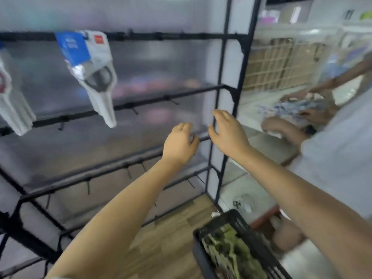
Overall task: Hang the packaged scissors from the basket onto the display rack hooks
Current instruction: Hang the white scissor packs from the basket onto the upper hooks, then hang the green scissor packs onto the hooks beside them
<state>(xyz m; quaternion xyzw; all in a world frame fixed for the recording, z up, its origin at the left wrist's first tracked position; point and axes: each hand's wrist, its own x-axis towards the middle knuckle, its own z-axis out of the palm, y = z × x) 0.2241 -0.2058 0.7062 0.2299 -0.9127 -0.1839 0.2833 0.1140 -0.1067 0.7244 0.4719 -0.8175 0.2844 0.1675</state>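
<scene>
Hands, left [179, 142] and right [228, 131], hover loose-fingered and empty before the rack [221, 87], so reach down to the basket [237, 218] at lower right for another scissors pack, hanging it like the pack [94, 73] up top.

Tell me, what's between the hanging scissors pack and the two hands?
In the head view, one black rack bar with small empty hooks crosses between the scissors pack and the left hand and right hand.

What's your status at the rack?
Left hand, right hand open, empty. Scissors packs on top bar; more in basket. Nothing blocking hooks.
</scene>
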